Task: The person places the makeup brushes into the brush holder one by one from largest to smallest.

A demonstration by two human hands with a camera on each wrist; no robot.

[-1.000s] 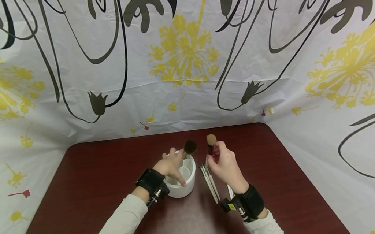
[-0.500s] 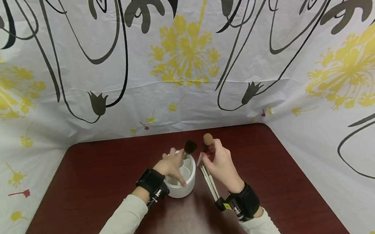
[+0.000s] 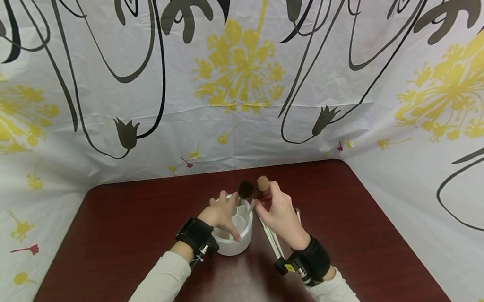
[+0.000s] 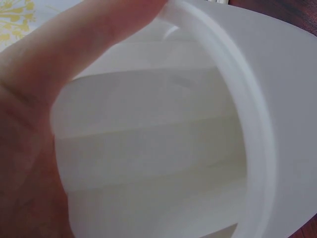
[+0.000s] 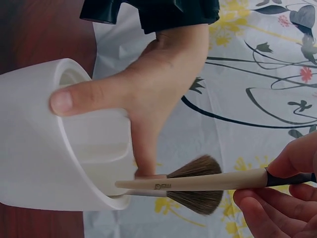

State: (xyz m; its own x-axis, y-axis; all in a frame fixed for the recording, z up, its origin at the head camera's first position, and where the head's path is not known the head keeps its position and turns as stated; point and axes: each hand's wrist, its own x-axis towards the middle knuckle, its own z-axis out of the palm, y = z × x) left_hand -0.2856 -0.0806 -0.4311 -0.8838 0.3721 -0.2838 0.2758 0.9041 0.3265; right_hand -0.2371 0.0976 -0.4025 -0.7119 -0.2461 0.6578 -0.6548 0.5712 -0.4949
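A white round holder with inner compartments stands on the table. My left hand spans its opening and holds it, the thumb on the near rim and fingers at the far side. A dark-bristled makeup brush stands in the holder, bristles up. My right hand pinches a second makeup brush with tan bristles by the dark part below them. Its pale handle slants down to the holder's right rim; in the right wrist view the handle's end overlaps the opening. How deep it reaches cannot be told.
Several thin pale-handled brushes lie on the dark red table right of the holder, partly under my right arm. Another pale handle shows beyond that wrist. A flower-patterned sheet hangs behind the table.
My right hand has moved left with the tan brush, from above the lying brushes to the holder's rim, and the handle has tilted. The left hand and holder have stayed put.
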